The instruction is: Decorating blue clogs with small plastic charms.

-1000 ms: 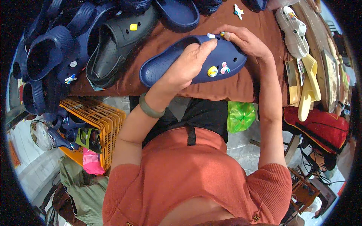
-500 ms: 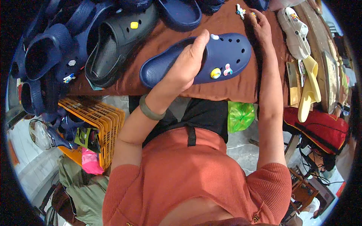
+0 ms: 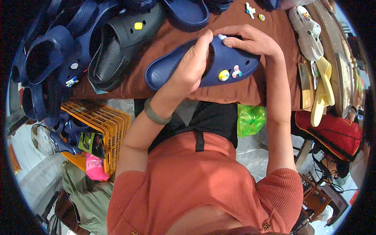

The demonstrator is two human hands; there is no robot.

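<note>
A navy clog (image 3: 231,58) lies tilted across the brown cloth, its toe to the right. My left hand (image 3: 192,64) grips it at the opening, thumb on the upper edge and fingers hidden inside or beneath. Curled over the clog's far side, my right hand (image 3: 252,41) has its thumb and forefinger around a small white shoe charm (image 3: 222,37) set in a hole. A yellow round charm (image 3: 223,75) and a pink-and-white charm (image 3: 236,71) sit in the near side. Two loose charms, one white winged (image 3: 250,11) and one round yellow-rimmed (image 3: 261,17), rest on the cloth beyond.
A black clog (image 3: 121,47) with a yellow charm and several navy clogs (image 3: 47,55) fill the left. White (image 3: 303,33) and pale yellow (image 3: 323,90) footwear lie at the right edge. Below the table stand an orange crate (image 3: 117,125) and a green plastic bag (image 3: 251,120).
My right hand has come back from the loose charms to the clog's upper edge. The round charm it covered now shows on the cloth. My left hand keeps its hold.
</note>
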